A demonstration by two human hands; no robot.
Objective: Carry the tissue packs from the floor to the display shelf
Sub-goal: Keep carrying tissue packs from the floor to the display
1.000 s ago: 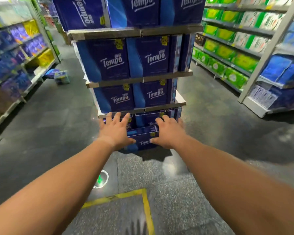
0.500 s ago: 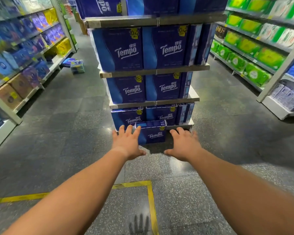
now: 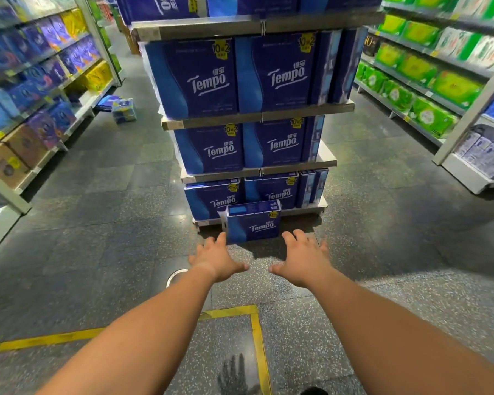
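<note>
A blue Tempo tissue pack (image 3: 253,222) stands on the dark floor against the foot of the display shelf (image 3: 257,122), a tiered stand filled with larger blue Tempo packs. My left hand (image 3: 216,259) hovers just in front of the pack's lower left corner, fingers spread and holding nothing. My right hand (image 3: 303,260) is stretched out in front of the pack's lower right side, fingers likewise spread and empty. Neither hand touches the pack.
Another small tissue pack (image 3: 123,109) and a flat blue pack lie on the floor by the left aisle shelving (image 3: 54,89). Green packs fill the right aisle shelving (image 3: 411,89). Yellow floor tape (image 3: 257,332) crosses below my arms.
Both hands have come off the pack and drawn back toward me. The view has pulled away from the display shelf, leaving the pack standing on the floor at its base.
</note>
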